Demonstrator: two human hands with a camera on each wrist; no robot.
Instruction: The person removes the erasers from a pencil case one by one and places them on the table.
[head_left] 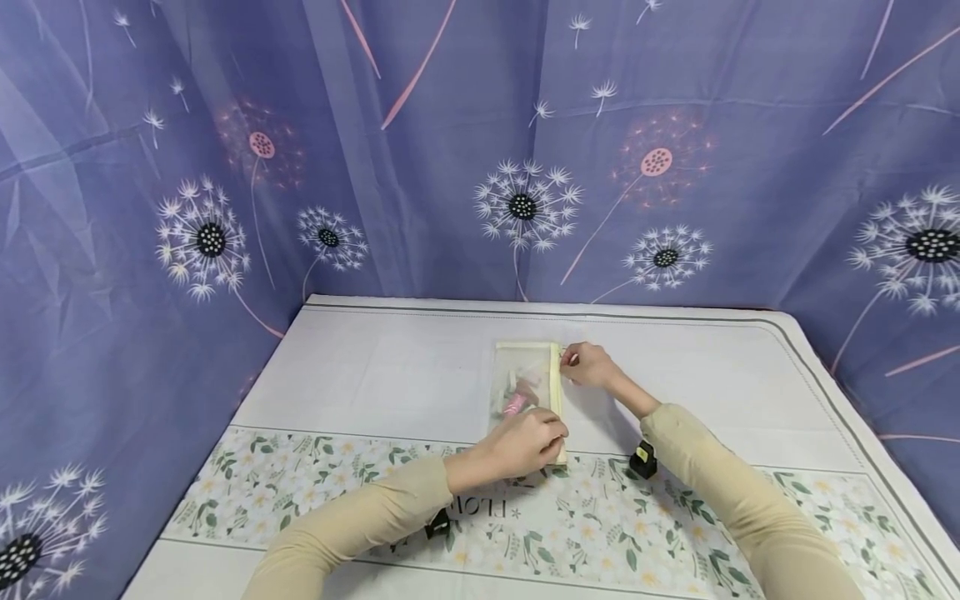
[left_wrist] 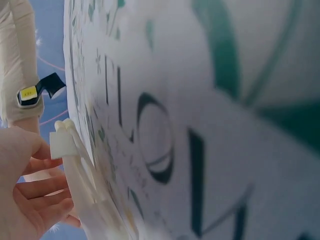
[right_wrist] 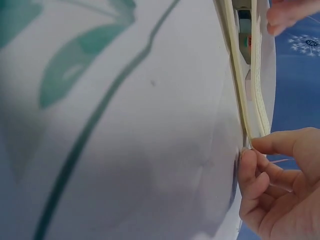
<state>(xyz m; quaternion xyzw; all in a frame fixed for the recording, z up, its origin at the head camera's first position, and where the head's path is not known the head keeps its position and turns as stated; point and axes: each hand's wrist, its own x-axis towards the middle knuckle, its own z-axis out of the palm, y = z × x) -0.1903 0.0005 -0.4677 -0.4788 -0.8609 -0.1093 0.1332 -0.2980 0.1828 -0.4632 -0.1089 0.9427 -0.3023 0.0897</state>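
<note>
A see-through zip pouch (head_left: 517,357) with pale yellow trim lies on the table, its zipper edge facing right. Inside show a pink item (head_left: 515,405) and other small things, blurred by the plastic. At the near end of the zipper edge, my left hand (head_left: 522,443) pinches the trim beside a pale end tab (left_wrist: 63,145). My right hand (head_left: 590,365) is at the far right corner, thumb and forefinger pinching the zipper end. Between the two zipper strips (right_wrist: 259,95) a gap shows some of the contents in the right wrist view.
The white table cover (head_left: 390,358) has a floral band (head_left: 585,533) with dark lettering across its near half. Purple dandelion-print curtains (head_left: 435,208) hang behind and at both sides. A black wrist-worn device (head_left: 642,460) sits under the right forearm.
</note>
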